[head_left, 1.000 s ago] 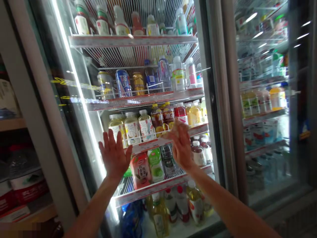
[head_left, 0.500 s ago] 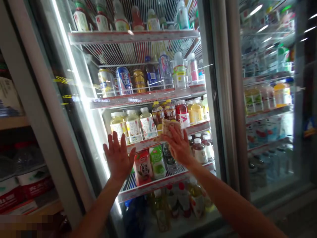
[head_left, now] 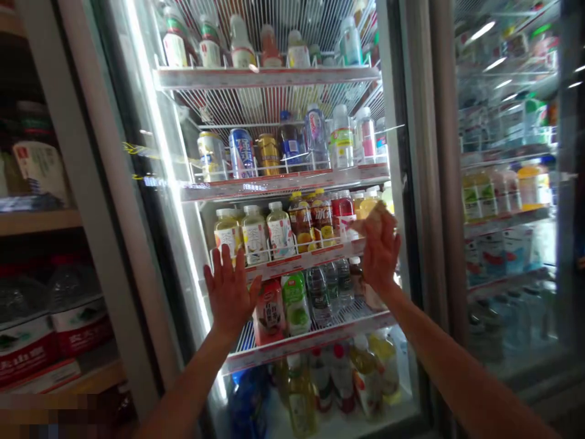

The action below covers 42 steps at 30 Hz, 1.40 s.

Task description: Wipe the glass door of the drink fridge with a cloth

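My left hand [head_left: 231,299] has its fingers spread, palm toward the glass door [head_left: 372,424] of a drinks fridge; it appears to rest on the glass. In my right hand [head_left: 381,259] is a pale beige cloth [head_left: 380,210], held at the fingertips against or close to the same door near its right side. Part of the cloth is hidden by the fingers. Behind the glass, a white-capped bottle [head_left: 255,235] and others like it line the middle shelf, above a red bottle [head_left: 269,314] and a green bottle [head_left: 296,305].
A metal door frame [head_left: 418,183] borders the glass on the right, with a second fridge of drinks [head_left: 503,189] beyond it. Packs of large bottles [head_left: 27,341] sit on shelves at the left. Cans [head_left: 241,152] stand on an upper shelf.
My right hand has moved right across the door with the cloth, its wrist now more upright. My left hand stays spread over nearly the same spot; the view has shifted slightly.
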Tool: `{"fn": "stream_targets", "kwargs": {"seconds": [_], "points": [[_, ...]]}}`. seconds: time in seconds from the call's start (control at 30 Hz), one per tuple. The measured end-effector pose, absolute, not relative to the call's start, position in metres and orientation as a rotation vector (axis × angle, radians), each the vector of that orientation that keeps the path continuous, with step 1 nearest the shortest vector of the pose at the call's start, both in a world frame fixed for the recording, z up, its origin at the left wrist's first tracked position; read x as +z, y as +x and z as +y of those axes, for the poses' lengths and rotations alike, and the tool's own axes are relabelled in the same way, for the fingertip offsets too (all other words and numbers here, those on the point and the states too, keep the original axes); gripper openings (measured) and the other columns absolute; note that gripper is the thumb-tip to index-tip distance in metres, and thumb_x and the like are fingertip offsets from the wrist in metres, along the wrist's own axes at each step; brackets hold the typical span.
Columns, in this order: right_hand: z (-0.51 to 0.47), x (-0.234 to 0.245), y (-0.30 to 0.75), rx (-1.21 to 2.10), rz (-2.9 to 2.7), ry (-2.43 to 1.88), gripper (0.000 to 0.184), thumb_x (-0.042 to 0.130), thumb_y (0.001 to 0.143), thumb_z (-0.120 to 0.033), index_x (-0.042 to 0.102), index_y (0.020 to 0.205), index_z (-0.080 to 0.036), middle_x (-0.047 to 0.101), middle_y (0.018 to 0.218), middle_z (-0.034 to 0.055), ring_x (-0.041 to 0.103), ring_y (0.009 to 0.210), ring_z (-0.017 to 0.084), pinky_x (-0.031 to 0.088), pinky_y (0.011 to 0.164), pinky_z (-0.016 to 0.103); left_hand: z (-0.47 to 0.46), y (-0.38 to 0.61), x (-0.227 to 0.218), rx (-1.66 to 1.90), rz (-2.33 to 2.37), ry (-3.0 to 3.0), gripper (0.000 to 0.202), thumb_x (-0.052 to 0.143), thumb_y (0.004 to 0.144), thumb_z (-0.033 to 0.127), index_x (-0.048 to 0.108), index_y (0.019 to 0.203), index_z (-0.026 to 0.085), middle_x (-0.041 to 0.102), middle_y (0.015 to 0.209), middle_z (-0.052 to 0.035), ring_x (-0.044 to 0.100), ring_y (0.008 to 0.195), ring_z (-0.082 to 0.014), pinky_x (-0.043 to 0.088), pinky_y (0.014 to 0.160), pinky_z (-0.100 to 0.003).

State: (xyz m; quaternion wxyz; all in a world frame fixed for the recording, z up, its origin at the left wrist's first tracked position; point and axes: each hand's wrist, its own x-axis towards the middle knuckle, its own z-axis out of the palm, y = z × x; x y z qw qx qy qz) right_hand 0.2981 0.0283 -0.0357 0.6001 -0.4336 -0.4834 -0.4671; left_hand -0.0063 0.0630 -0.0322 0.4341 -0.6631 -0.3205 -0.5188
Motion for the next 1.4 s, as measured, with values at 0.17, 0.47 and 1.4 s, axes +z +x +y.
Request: {"fn": "stream_targets", "kwargs": {"seconds": [0.17, 0.47, 1.4], "points": [[0.032, -0.039, 0.265, -1.065, -1.205, -0.917, 0.066, 0.039, 0.087, -0.012, 0.018, 0.144, -0.036, 0.011, 0.155, -0.0001, 0.021, 0.139, 0.029, 0.032, 0.105, 0.054, 0.063, -0.006, -0.032, -1.304, -0.803, -1.648, 0.07, 0.043, 0.089, 0.042, 0.007, 0.146, 0.022, 0.005, 0.154, -0.0099, 0.003, 0.142, -0.0275, 0.007, 0.113, -0.05], [0.034, -0.027, 0.294, -1.041, -0.975, -0.965, 0.059, 0.035, 0.089, -0.013, 0.024, 0.143, -0.033, 0.014, 0.154, 0.002, 0.021, 0.139, 0.028, 0.029, 0.106, 0.056, 0.063, -0.005, -0.033, -1.299, -0.815, -1.641, 0.07, 0.043, 0.089, 0.042, 0.008, 0.146, 0.021, 0.005, 0.154, -0.0106, 0.003, 0.142, -0.0273, 0.007, 0.113, -0.05], [0.034, -0.014, 0.143, -1.227, -1.909, -0.702, 0.037, 0.048, 0.087, -0.023, 0.053, 0.124, -0.026, 0.037, 0.146, 0.0, 0.025, 0.137, 0.021, 0.026, 0.112, 0.043, 0.049, -0.032, -0.051, -1.535, -0.67, -1.861, 0.056, 0.035, 0.093, 0.032, 0.016, 0.144, 0.023, 0.023, 0.151, -0.0119, 0.02, 0.139, -0.0245, 0.023, 0.112, -0.046]]}}
